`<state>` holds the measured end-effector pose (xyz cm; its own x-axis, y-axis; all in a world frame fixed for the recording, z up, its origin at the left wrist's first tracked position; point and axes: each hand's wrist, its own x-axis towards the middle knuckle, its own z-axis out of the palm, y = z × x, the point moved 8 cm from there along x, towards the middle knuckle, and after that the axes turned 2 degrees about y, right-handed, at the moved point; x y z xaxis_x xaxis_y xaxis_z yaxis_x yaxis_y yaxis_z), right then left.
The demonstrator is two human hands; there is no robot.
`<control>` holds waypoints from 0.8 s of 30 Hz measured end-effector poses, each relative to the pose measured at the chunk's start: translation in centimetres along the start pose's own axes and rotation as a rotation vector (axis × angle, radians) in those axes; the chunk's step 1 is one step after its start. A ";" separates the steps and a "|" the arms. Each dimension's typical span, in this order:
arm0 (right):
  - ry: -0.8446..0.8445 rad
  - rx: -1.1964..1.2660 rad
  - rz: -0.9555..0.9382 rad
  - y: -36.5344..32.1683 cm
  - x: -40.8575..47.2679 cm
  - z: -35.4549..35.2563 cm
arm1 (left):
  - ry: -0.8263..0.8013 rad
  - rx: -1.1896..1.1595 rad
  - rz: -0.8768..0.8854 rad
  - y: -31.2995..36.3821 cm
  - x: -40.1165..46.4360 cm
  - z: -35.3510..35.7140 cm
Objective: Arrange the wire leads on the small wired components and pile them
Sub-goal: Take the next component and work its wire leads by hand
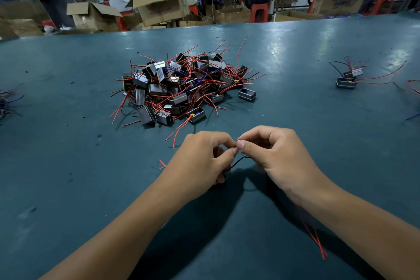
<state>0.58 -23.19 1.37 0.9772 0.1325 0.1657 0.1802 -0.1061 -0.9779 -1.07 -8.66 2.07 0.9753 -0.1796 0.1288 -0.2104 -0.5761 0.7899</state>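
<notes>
A big heap of small black box-shaped components (181, 88) with tangled red, black and blue leads lies mid-table. In front of it my left hand (202, 161) and my right hand (272, 154) meet fingertip to fingertip, both pinching thin wire ends (237, 144) of one component. A black lead (235, 163) runs from the pinch down under my left palm; the component's body is hidden there. Two long red leads (316, 238) trail out below my right wrist.
A small group of two components (348, 78) with long red leads sits at the right. More wires (9, 102) show at the left edge. One lone component (247, 94) lies by the heap. Beyond the far table edge (227, 26) are cardboard boxes and seated people.
</notes>
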 end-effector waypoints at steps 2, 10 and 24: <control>0.021 -0.035 -0.026 -0.2 0.0 -0.1 | -0.005 -0.011 -0.001 0.1 -0.1 0.1; 0.000 -0.116 -0.053 -0.3 0.2 0.2 | 0.160 0.131 0.232 2.8 0.0 -2.7; -0.105 -0.205 -0.161 -1.5 -0.1 0.6 | 0.067 0.289 0.295 3.1 0.4 -2.2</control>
<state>0.13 -22.48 2.78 0.9192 0.2641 0.2922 0.3615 -0.2712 -0.8921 -1.22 -8.81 5.88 0.8704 -0.3236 0.3711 -0.4827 -0.7092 0.5138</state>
